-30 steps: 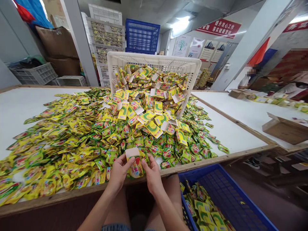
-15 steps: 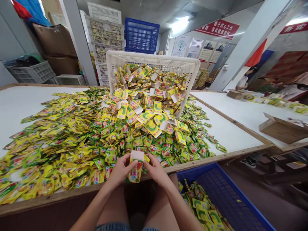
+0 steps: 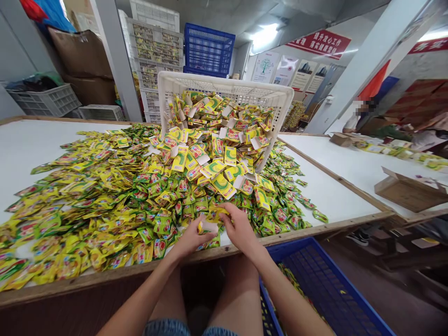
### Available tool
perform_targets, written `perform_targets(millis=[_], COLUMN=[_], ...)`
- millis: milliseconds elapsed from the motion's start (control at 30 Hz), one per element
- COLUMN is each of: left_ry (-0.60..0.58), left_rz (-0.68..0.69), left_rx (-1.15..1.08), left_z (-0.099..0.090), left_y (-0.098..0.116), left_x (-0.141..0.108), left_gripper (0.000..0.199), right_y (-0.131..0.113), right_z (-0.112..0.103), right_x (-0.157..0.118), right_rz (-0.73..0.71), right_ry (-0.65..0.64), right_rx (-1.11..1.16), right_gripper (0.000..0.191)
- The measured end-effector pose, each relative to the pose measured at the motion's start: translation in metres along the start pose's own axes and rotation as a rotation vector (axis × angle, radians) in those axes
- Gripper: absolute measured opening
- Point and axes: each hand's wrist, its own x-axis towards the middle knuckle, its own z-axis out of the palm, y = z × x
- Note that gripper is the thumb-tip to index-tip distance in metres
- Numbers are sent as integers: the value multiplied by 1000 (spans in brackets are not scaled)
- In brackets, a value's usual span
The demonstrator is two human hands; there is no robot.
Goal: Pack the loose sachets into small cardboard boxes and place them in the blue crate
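Note:
Near the table's front edge, my left hand (image 3: 192, 239) is closed around a small cardboard box (image 3: 210, 227), whose white inner side shows. My right hand (image 3: 239, 228) pinches a yellow packet (image 3: 214, 214) just above the box's open end. The fingers partly cover both box and packet. Beyond the hands lies a heap of small green packets (image 3: 164, 224), with yellow packets (image 3: 101, 172) spread to the left. Yellow boxes with open flaps (image 3: 224, 185) spill toward me from a tipped white plastic basket (image 3: 285, 100).
A blue crate (image 3: 336, 284) holding packets stands below the table edge at my right. A wooden strip (image 3: 332, 175) divides the white tables. On the right-hand table sits an open brown carton (image 3: 409, 191). Stacked crates (image 3: 156, 51) rise behind, and a person (image 3: 353, 119) is at the far right.
The box has tipped and shifted slightly up and right in my left hand. My right hand has left its side, and a yellow packet now shows in its fingers.

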Motion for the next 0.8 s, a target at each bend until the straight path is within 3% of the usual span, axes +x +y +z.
perform_targets(millis=[100,267,433,667,800], left_ry=[-90,-74,-42,3,26], left_rz=[-4,4,8,41,28], left_rx=[-4,-4,-13,-28,-67], left_z=[3,2,4,6,3], left_y=[-1,-2,-8,-11,-15], left_x=[4,7,9,9,7], left_gripper=[33,25,27,33,30], right_y=[-4,-16,-30,-40,-30], right_z=[1,8,12,14,16], right_x=[5,13,20,34,33], right_rz=[-27,-83,-210,-169,-184], right_ry=[-199,-390,-472,-612,-611], right_rx=[-326,-683,-696,-675,-530], right_gripper=[23,28,30,16,29])
